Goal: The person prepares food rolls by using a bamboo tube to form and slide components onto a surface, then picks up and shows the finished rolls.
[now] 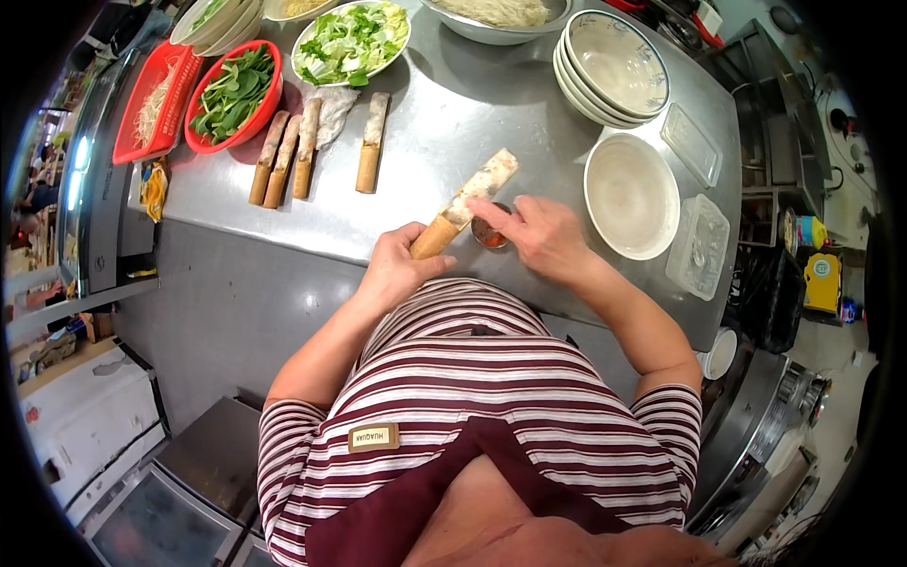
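Observation:
My left hand (402, 264) grips a half-cut bamboo tube (434, 237) by its whole lower end. The tube tilts up to the right, and a pale, speckled paste (489, 176) fills its cut-open part. The forefinger of my right hand (542, 234) reaches to the paste's near side; its other fingers are curled, and the palm is hidden. Partly behind that finger, a small metal cup (489, 235) with reddish contents stands on the steel table (453, 106). Further left lie three similar bamboo tubes (285, 159) side by side, and another filled tube (371, 145) lies apart from them.
At the back left are a red basin of green leaves (237, 99), a red basket of sprouts (152, 110) and a bowl of chopped lettuce (352, 44). Noodles fill a metal bowl (496, 14). Stacked bowls (615, 64), a white bowl (631, 195) and a plastic tub (698, 246) stand right.

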Demonstrator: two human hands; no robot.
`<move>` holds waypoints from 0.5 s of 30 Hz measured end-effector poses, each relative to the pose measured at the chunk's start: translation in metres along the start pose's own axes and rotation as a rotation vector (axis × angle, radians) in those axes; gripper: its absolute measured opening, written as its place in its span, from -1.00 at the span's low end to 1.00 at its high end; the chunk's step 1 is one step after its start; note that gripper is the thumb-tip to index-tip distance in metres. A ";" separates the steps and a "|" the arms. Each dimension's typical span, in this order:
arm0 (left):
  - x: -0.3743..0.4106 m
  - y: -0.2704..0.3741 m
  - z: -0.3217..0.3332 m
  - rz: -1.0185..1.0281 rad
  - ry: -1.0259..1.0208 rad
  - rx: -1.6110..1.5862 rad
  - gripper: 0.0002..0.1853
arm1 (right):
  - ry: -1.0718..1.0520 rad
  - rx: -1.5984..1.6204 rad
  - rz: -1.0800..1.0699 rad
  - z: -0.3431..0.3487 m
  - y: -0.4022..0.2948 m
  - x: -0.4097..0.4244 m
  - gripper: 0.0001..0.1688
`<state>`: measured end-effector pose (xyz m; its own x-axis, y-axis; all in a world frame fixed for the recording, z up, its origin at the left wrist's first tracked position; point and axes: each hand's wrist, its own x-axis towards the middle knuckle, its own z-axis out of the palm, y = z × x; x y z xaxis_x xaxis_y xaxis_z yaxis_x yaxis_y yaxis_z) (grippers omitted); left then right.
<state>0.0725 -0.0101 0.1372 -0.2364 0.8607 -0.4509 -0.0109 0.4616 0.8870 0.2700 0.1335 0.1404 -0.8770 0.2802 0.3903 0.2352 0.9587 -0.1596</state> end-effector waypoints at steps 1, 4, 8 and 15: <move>0.000 0.003 0.001 -0.011 -0.004 0.014 -0.72 | 0.002 0.042 0.001 0.004 -0.003 0.004 -0.31; 0.004 0.000 0.003 0.016 -0.013 0.027 -0.72 | -0.083 0.819 0.253 0.016 -0.017 0.009 -0.23; 0.004 0.001 0.002 0.020 -0.003 0.017 -0.72 | -0.566 1.650 0.828 -0.015 -0.014 0.018 -0.15; 0.010 -0.003 -0.003 0.008 0.001 -0.034 -0.75 | -0.489 1.486 0.837 -0.024 -0.004 0.011 -0.16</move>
<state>0.0671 -0.0035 0.1308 -0.2379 0.8639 -0.4439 -0.0424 0.4473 0.8934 0.2690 0.1341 0.1671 -0.8308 0.3208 -0.4549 0.3448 -0.3451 -0.8730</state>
